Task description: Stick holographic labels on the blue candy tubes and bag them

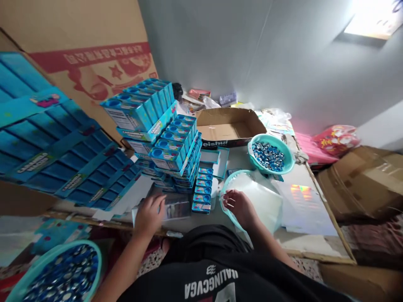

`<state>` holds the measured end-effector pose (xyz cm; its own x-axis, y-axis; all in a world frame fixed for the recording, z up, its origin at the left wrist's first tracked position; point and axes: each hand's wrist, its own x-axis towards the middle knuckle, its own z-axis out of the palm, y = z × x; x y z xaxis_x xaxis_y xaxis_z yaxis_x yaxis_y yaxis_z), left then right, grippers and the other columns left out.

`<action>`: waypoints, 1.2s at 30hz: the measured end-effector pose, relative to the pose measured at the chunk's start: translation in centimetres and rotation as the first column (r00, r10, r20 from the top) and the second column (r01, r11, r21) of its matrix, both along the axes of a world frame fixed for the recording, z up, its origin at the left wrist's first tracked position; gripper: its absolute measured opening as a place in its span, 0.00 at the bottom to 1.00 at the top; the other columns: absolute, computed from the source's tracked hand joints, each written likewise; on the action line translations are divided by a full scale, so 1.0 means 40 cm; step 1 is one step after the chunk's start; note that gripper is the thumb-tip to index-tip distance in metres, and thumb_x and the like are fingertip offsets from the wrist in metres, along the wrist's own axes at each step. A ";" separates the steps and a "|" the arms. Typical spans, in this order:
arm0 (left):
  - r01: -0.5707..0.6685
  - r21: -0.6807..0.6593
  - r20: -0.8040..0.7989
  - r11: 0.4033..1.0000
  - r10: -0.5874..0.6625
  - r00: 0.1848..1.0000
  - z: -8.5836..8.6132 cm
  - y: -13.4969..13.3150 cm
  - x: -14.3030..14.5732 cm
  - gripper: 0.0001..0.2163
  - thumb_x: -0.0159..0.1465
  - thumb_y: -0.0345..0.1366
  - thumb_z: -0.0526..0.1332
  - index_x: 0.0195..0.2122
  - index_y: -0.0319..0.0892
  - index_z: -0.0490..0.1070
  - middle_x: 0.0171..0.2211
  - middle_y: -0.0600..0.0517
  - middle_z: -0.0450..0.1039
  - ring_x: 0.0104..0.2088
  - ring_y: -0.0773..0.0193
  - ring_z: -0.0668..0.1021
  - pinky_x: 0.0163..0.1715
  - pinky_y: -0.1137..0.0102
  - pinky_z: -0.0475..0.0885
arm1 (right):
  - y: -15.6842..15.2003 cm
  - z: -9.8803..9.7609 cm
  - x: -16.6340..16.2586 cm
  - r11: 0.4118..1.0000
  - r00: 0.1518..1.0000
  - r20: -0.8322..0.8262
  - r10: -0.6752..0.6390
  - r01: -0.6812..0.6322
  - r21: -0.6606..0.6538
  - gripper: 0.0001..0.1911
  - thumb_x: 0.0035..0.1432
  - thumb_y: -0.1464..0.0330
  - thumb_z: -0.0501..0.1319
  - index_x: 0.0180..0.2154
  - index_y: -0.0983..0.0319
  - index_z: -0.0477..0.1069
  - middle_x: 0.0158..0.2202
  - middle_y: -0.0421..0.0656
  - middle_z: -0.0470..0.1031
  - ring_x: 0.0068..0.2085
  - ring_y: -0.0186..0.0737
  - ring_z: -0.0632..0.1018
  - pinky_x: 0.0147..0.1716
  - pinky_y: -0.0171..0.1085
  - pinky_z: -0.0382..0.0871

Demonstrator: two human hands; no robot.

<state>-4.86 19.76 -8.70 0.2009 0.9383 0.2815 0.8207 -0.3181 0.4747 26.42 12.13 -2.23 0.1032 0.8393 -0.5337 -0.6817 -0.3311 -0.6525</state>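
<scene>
My left hand point(150, 214) is at the table's front edge, beside a clear plastic sheet point(178, 210) lying flat. Its fingers are bent together; whatever may be in them is hidden. My right hand point(240, 207) hovers over the left side of a teal basin point(223, 201) covered by a whitish sheet point(261, 201). Its fingers are loosely curled and apart, with nothing visible in them. Between my hands lies a row of small blue boxes point(202, 197) with round openings. Just behind it, filled blue display boxes point(171, 153) are stacked high.
A teal bowl point(288, 161) of shiny blue and silver pieces stands at the right rear. Behind is an open cardboard box point(231, 123). Blue cartons point(63, 147) rise at left. Another basin point(98, 256) of shiny pieces sits low left. A shiny sheet point(305, 209) covers the right side.
</scene>
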 end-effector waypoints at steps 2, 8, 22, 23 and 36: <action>-0.023 -0.036 0.283 0.999 0.032 0.958 0.052 -0.013 0.086 0.15 0.66 0.41 0.56 0.48 0.39 0.74 0.48 0.40 0.73 0.48 0.52 0.76 0.50 0.59 0.72 | 0.003 0.003 -0.013 1.000 0.999 -0.032 0.009 -0.010 -0.028 0.08 0.50 0.64 0.62 0.30 0.62 0.74 0.29 0.41 0.79 0.29 0.35 0.76 0.33 0.34 0.68; 0.509 -0.494 0.764 0.705 0.071 0.641 0.151 -0.020 0.291 0.33 0.51 0.48 0.70 0.57 0.41 0.66 0.51 0.42 0.72 0.46 0.55 0.78 0.41 0.64 0.76 | 0.025 0.031 -0.050 0.998 0.993 -0.110 0.040 -0.044 -0.034 0.09 0.54 0.66 0.59 0.29 0.64 0.74 0.31 0.45 0.81 0.32 0.37 0.79 0.37 0.35 0.70; 0.594 -0.416 0.790 0.688 -0.050 0.611 0.149 0.014 0.300 0.15 0.52 0.45 0.70 0.26 0.41 0.67 0.30 0.51 0.74 0.31 0.64 0.77 0.32 0.71 0.70 | 0.018 0.039 -0.067 0.982 0.968 -0.181 0.176 -0.162 0.093 0.13 0.54 0.62 0.61 0.30 0.67 0.77 0.32 0.46 0.79 0.33 0.37 0.77 0.37 0.35 0.69; 0.596 -0.424 0.795 0.681 -0.035 0.606 0.153 0.012 0.301 0.15 0.51 0.45 0.70 0.27 0.41 0.67 0.26 0.54 0.72 0.29 0.66 0.76 0.30 0.72 0.69 | 0.018 0.040 -0.065 0.983 0.968 -0.180 0.174 -0.161 0.086 0.13 0.54 0.62 0.61 0.30 0.66 0.77 0.33 0.46 0.79 0.33 0.36 0.77 0.37 0.35 0.69; 0.526 -0.572 0.719 0.629 0.077 0.690 0.084 0.037 0.307 0.15 0.49 0.46 0.69 0.31 0.39 0.73 0.23 0.55 0.70 0.24 0.67 0.72 0.24 0.73 0.66 | 0.045 -0.059 -0.066 0.974 0.869 0.476 0.133 -0.203 0.099 0.31 0.48 0.51 0.69 0.53 0.56 0.71 0.50 0.46 0.74 0.44 0.43 0.77 0.41 0.40 0.72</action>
<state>7.43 21.23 -5.33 0.4921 0.8237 -0.2817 0.1634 0.2304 0.9593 23.78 13.92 -4.59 0.1598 0.9288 -0.3344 -0.2314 -0.2940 -0.9274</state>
